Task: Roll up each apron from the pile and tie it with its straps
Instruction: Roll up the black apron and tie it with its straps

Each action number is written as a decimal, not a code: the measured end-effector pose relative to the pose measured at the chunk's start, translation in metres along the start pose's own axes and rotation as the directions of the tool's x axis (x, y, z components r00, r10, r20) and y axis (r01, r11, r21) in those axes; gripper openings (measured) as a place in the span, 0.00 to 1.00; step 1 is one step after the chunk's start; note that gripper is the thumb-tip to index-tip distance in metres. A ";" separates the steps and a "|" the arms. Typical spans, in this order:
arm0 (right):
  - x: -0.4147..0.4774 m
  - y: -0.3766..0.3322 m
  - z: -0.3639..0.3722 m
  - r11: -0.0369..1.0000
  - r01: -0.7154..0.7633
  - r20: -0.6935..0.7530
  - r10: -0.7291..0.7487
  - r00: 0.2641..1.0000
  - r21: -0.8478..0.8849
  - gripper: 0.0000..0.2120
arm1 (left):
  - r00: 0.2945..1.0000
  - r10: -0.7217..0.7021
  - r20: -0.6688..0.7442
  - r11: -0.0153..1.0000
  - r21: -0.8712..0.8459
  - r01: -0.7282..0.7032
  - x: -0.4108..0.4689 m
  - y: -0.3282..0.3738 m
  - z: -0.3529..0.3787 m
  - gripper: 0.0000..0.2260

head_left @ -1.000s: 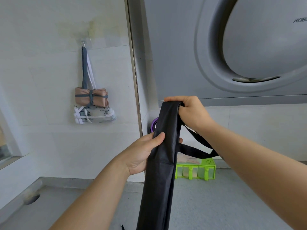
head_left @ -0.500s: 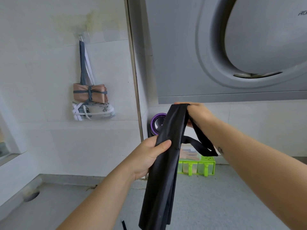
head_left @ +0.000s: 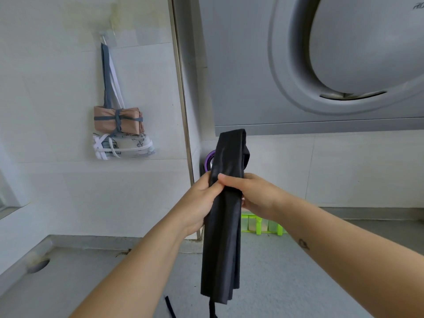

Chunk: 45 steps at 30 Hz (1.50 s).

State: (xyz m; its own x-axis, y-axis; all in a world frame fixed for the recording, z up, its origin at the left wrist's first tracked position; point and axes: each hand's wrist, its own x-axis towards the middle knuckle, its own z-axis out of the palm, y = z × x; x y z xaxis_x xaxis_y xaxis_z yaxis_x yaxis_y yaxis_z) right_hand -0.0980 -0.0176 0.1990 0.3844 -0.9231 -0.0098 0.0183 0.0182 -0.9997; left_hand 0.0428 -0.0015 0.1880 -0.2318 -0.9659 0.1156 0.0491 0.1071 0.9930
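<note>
Head view shows the right hand (head_left: 254,196) has come down from the black apron's (head_left: 226,249) top beside the left hand (head_left: 202,198), both gripping its middle, so rolling may start.

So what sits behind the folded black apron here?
Behind the black apron, a purple round thing peeks out at its left edge; a green rack shows lower, at its right. The apron hides the rest of both, and the right hand part of the rack.
</note>
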 end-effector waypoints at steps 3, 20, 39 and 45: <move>0.007 0.002 0.002 0.994 0.101 -0.151 -0.093 0.984 0.043 0.12 | 0.999 0.041 0.035 0.998 -0.059 -0.039 -0.003 -0.001 0.003 0.18; 0.018 0.005 -0.024 0.903 0.139 -0.294 -0.015 0.956 0.406 0.13 | 0.995 0.048 0.088 0.993 0.103 -0.057 -0.022 -0.009 0.008 0.09; 0.003 -0.026 -0.058 0.862 0.451 0.104 -0.439 0.893 -0.231 0.16 | 0.953 -0.206 0.224 0.890 -0.362 0.278 -0.020 -0.014 0.000 0.23; 0.003 -0.039 -0.048 0.959 0.242 0.002 -0.244 0.970 -0.147 0.16 | 0.982 -0.150 0.111 0.985 -0.065 0.158 -0.020 -0.012 0.014 0.19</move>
State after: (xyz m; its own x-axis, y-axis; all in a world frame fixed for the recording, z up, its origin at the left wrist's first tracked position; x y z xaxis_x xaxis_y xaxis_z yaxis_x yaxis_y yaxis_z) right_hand -0.1414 -0.0397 0.2368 0.3700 -0.8989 0.2346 -0.0255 -0.2622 -0.9647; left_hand 0.0339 0.0202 0.1741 -0.3430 -0.9387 -0.0329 0.0753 -0.0623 0.9952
